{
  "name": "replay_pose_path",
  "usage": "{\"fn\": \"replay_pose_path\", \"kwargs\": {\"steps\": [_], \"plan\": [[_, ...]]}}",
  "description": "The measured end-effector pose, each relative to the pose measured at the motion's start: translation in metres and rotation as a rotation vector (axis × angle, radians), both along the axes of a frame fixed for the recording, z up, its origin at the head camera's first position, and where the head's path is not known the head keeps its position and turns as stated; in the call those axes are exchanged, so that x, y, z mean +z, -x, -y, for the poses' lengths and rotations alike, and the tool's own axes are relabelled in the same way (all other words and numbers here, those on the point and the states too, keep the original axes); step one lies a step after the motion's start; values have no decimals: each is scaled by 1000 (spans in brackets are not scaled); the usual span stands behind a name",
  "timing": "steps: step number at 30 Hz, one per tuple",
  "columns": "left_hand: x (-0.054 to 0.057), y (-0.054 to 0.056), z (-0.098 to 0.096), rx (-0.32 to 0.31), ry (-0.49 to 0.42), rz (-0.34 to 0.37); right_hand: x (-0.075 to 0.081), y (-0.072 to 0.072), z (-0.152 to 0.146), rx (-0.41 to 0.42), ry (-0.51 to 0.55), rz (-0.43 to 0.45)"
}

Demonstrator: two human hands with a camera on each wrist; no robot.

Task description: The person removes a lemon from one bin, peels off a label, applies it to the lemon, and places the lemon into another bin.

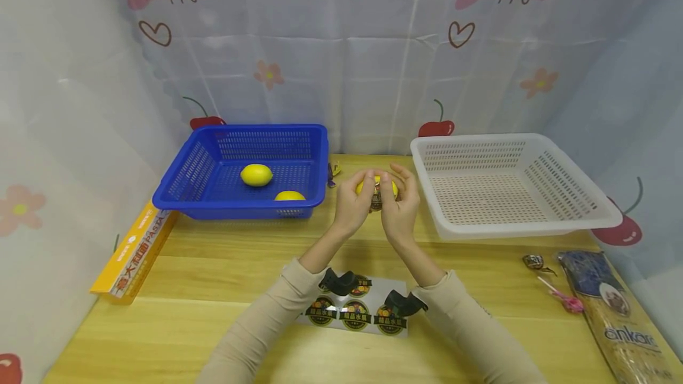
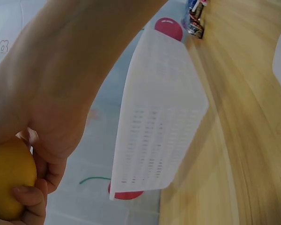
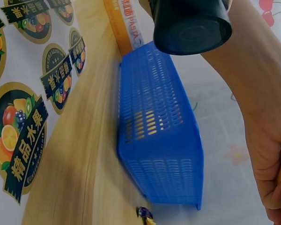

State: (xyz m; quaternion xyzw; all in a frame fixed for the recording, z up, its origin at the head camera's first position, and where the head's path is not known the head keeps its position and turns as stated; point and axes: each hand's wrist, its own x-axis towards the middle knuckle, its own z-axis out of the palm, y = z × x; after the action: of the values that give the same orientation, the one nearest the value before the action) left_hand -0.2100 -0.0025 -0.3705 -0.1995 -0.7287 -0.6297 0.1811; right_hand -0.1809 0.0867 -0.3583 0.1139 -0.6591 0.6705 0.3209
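Both hands hold a lemon (image 2: 11, 178) between them over the table, in the gap between the two baskets. My left hand (image 1: 348, 207) grips its left side and my right hand (image 1: 404, 209) its right side. The two thumbs press a dark round fruit sticker (image 1: 376, 197) on the lemon's near face. Fingers hide much of the fruit. Under the forearms lies a white sheet of the same stickers (image 1: 354, 314), partly covered by the black wrist straps.
At left, a blue basket (image 1: 240, 213) holds two lemons (image 1: 257, 175); a pasta box (image 1: 133, 253) lies beside it. A white basket (image 1: 520, 231) stands at right. Nearer are a wrapped candy (image 1: 533, 262), a pink lollipop (image 1: 573, 304) and a pasta bag (image 1: 621, 325). Small wrappers (image 1: 333, 174) lie behind my hands.
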Motion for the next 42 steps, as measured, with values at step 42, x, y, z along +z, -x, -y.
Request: {"fn": "replay_pose_path", "kwargs": {"steps": [42], "plan": [[4, -6, 9, -175, -45, 119, -14, 12, -23, 25, -219, 17]]}}
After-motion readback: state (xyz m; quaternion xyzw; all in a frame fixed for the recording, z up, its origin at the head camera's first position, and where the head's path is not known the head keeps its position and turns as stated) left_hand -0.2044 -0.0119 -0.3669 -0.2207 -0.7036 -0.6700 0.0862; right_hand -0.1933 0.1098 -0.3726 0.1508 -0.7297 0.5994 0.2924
